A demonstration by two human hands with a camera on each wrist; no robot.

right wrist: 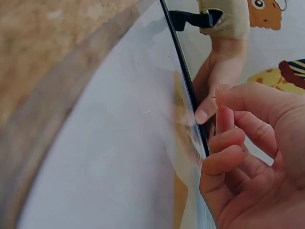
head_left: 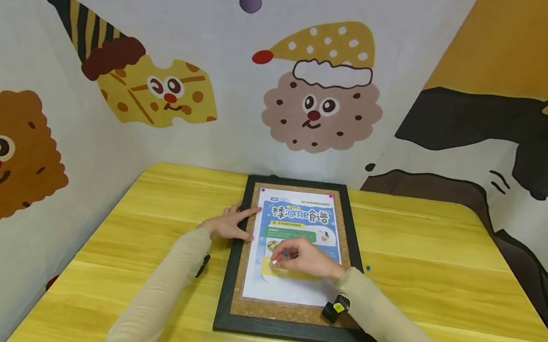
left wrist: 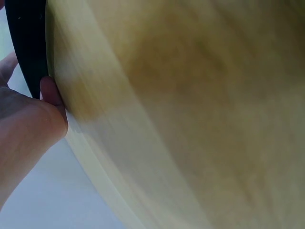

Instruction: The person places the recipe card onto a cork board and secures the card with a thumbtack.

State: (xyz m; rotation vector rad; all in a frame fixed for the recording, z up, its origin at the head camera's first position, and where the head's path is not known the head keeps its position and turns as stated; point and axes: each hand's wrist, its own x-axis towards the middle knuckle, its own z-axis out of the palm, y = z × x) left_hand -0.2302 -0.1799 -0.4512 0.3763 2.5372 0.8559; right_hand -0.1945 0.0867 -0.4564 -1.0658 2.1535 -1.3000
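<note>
A framed corkboard [head_left: 285, 311] lies on the table with a printed poster [head_left: 287, 290] on it. Two pushpins sit at the poster's top corners, a purple one [head_left: 263, 190] on the left and a pink one [head_left: 331, 196] on the right. My left hand [head_left: 229, 224] rests on the board's left edge, thumb and index finger spread over the black frame [left wrist: 29, 47]. Above the poster's lower half, my right hand [head_left: 302, 257] pinches a small pushpin [right wrist: 213, 97] between thumb and index finger. Its thin point sticks out past the fingertips; the fingers mostly hide its head.
A small blue piece [head_left: 368, 267] lies on the wooden table [head_left: 421, 284] just right of the board. Behind the table hangs a white cloth [head_left: 227, 144] printed with cartoon food. Dark straps with small devices sit at both wrists, the right device [head_left: 332, 311] over the board's lower right.
</note>
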